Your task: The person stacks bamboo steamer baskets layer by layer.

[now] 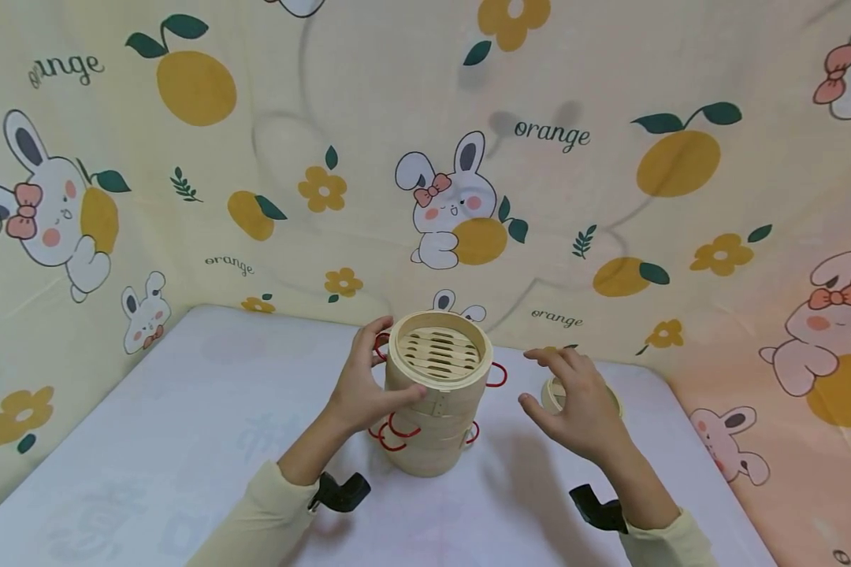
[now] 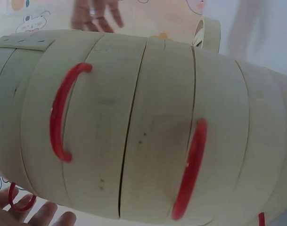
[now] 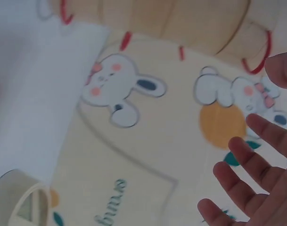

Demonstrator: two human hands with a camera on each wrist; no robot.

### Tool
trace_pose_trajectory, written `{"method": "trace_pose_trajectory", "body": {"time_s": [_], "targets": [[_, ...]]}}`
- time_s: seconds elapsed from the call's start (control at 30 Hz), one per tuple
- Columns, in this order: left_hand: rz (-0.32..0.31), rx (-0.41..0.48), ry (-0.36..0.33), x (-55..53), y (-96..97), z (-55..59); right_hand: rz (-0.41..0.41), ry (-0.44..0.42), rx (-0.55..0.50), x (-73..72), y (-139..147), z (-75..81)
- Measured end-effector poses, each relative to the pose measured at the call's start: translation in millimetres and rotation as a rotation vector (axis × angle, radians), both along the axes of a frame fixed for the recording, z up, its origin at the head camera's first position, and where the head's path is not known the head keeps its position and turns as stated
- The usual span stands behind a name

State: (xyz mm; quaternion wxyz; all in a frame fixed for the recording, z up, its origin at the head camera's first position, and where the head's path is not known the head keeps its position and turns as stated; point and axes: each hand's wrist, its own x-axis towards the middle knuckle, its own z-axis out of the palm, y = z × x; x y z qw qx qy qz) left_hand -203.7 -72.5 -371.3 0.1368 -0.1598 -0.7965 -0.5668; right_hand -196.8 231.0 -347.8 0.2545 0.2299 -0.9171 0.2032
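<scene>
Stack of round bamboo steamers (image 1: 429,445) stood upright on the white table (image 1: 206,417), nearer the far edge than the left edge; several tiers, seams visible between them. Slatted top (image 1: 440,354) set within a raised rim, left uncovered. Red handles (image 2: 192,165) fixed to the sides at more than one level. Upper part of stack held by the left hand (image 1: 362,394): thumb laid across the front just below the rim, fingers bent around the left side by a red handle, hand opened about as wide as the tier allows. Right hand (image 1: 585,405) raised to the right of the stack, apart from it; fingers spread and slightly bent, thumb parted from them, nothing held. Small bamboo steamer piece (image 1: 552,396) set near the table's far right corner, partly hidden by the right hand in the head view. Black devices (image 1: 345,493) worn at both wrists, below pale sleeves (image 1: 262,516). Table bordered along its far and right edges by a cloth backdrop (image 1: 369,94) printed with rabbits and oranges.
</scene>
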Motion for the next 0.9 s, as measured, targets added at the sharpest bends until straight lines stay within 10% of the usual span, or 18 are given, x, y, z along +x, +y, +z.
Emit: {"method": "trace_pose_trajectory", "body": {"time_s": [0.9], "targets": [[-0.020,-0.004,0.018,-4.9,2.0,2.0,-0.180,-0.224,0.042,-17.0,64.9,-53.0]]}}
